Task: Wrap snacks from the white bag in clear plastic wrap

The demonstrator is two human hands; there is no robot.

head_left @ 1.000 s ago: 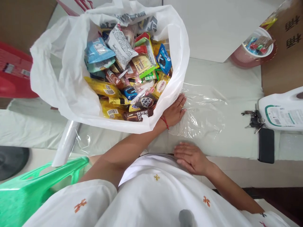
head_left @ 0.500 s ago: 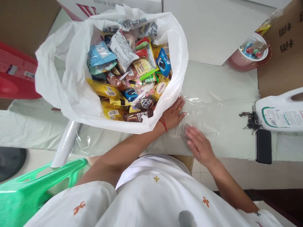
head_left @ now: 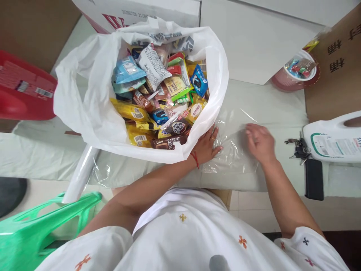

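A clear plastic sheet or bag [head_left: 232, 150] lies flat on the covered table. My left hand [head_left: 207, 145], with a red string at the wrist, rests spread on its left part, partly under the rim of a large white bag [head_left: 70, 109]. Many small wrapped snacks [head_left: 155, 71] fill that white bag. Over the right edge of the clear plastic is my right hand [head_left: 260, 142], its fingers curled together and slightly blurred; whether they pinch anything is hidden.
A red cup with wrappers [head_left: 276, 82] stands at the back right. Keys [head_left: 301, 149], a black phone [head_left: 314, 180] and a white jug [head_left: 332, 141] lie right. A red container [head_left: 25, 94], a plastic roll [head_left: 79, 178] and a green stool [head_left: 22, 229] are left.
My right hand has moved right and away from my body, and its fingers have curled. The clear plastic looks more spread out. My left hand has stayed on it.
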